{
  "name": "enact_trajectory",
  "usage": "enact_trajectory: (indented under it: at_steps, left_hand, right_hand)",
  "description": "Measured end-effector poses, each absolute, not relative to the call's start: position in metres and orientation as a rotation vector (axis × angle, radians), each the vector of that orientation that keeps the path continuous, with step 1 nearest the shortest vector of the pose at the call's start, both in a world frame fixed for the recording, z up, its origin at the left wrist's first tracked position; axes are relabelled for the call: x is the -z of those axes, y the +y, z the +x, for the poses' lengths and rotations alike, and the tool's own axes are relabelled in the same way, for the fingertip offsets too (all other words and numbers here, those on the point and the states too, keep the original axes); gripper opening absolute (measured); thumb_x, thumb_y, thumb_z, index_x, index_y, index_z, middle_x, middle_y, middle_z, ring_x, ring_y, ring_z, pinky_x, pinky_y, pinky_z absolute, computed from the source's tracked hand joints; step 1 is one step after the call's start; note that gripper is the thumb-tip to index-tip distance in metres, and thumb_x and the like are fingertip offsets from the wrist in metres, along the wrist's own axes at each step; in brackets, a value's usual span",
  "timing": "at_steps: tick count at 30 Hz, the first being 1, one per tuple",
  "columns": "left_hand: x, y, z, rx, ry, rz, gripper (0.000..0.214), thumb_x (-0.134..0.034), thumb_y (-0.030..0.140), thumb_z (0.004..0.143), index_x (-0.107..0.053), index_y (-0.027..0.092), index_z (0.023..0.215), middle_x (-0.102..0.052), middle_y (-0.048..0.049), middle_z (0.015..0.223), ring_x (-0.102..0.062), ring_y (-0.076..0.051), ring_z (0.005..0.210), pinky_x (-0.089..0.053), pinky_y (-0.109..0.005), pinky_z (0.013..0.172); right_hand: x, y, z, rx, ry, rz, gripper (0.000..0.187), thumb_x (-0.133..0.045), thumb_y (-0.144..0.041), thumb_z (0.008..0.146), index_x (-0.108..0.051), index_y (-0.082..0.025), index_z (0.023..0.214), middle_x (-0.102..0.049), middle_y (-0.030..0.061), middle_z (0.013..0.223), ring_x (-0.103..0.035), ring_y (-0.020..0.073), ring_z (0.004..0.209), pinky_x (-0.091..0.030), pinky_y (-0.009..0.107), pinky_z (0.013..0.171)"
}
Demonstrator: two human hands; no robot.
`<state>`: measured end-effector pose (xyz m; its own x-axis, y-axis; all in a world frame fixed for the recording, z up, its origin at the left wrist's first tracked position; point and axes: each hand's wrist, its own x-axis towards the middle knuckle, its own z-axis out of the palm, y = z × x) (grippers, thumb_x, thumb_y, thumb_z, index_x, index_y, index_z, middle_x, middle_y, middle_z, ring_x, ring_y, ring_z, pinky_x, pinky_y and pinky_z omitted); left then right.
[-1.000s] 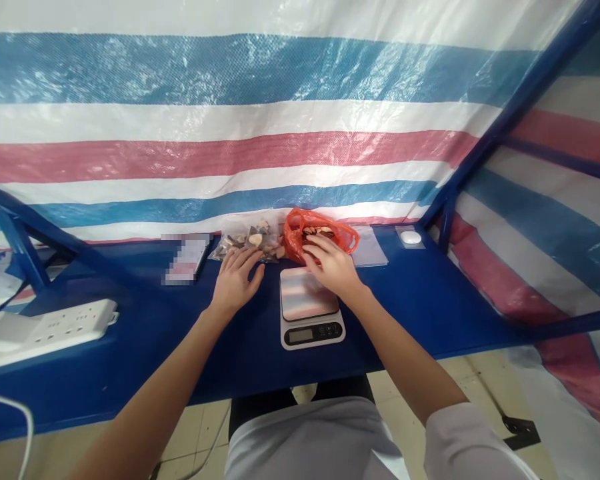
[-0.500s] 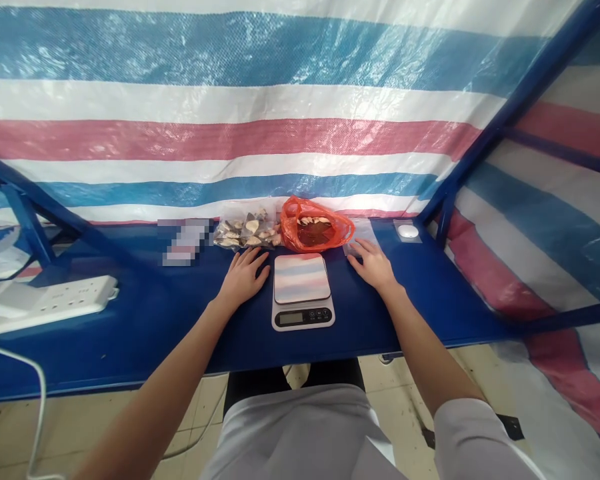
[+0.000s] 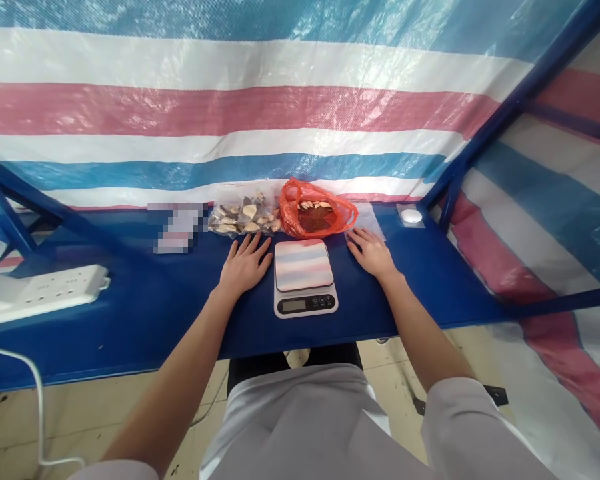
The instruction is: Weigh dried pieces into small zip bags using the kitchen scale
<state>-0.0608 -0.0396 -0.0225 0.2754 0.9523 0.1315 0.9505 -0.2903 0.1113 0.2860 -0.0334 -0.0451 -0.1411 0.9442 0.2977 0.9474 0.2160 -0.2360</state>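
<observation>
Far left, a white power strip (image 3: 60, 290) lies on the blue table (image 3: 145, 327), well apart from the work. Next, a clear bag of dried slices (image 3: 245, 217) sits toward the rear; just in front of it I have the left hand (image 3: 245, 265) palm down, fingers spread wide, gripping nothing; whether a fingertip meets the film I cannot tell. In the middle, the digital scale (image 3: 305, 273) sits squarely between the hands, its readout too faint to make out. Just behind it, the red plastic bag (image 3: 289, 207) stands with mouth open and pale-edged slices (image 3: 316, 205) inside. To its right, the right hand (image 3: 373, 253) is also palm down, fingers moderately spread, holding nothing, tips apparently on the near edge of a clear plastic sleeve (image 3: 373, 217). Farther right, a white disc (image 3: 411, 216). Technique, my judgement: no finger or wrist should bear on the platform, the red bag's front should not lean against it, and the right fingers want light pressure, since thin film probably slides and creases easily.
</observation>
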Motion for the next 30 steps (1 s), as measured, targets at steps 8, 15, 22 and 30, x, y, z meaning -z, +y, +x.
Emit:
enact_trajectory:
  at_steps: [8,15,22,30]
  left_hand:
    - [0.0195,-0.0408,-0.0586,-0.235,1.874,2.496,0.056,-0.034,0.041,0.103,-0.044,0.022,0.154,-0.036,-0.0083,0.163,-0.031,-0.032,0.153,-0.021,-0.054,0.125]
    - [0.0202,-0.0408,-0.0588,-0.212,1.873,2.490,0.057,-0.032,0.042,0.103,-0.042,0.023,0.155,-0.034,-0.0071,0.165,-0.029,-0.031,0.154,-0.021,-0.053,0.125]
    - [0.0196,-0.0415,-0.0582,-0.221,1.873,2.498,0.057,-0.032,0.042,0.102,-0.043,0.023,0.155,-0.035,-0.0080,0.164,-0.030,-0.031,0.153,-0.021,-0.053,0.125]
    - [0.0221,-0.0404,-0.0611,-0.263,1.874,2.485,0.056,-0.034,0.043,0.101,-0.046,0.025,0.153,-0.038,-0.0067,0.163,-0.032,-0.031,0.152,-0.023,-0.053,0.125]
  right_hand:
    - [0.0456,-0.0354,0.2866,0.012,-2.104,-1.734,0.042,-0.046,-0.036,0.101,-0.065,-0.022,0.136,-0.060,0.0075,0.146,-0.052,0.0305,0.139,-0.040,0.049,0.118]
    - [0.0443,-0.0363,0.2864,0.005,-2.093,-1.753,0.041,-0.047,-0.035,0.101,-0.065,-0.021,0.136,-0.061,0.0077,0.145,-0.052,0.0300,0.139,-0.039,0.048,0.119]
    - [0.0451,-0.0354,0.2868,0.015,-2.092,-1.751,0.040,-0.047,-0.035,0.101,-0.065,-0.024,0.135,-0.061,0.0065,0.145,-0.052,0.0286,0.139,-0.040,0.048,0.118]
    - [0.0392,-0.0374,0.2848,-0.012,-2.030,-1.740,0.036,-0.052,-0.036,0.099,-0.069,-0.026,0.128,-0.065,0.0060,0.140,-0.056,0.0269,0.136,-0.046,0.045,0.115]
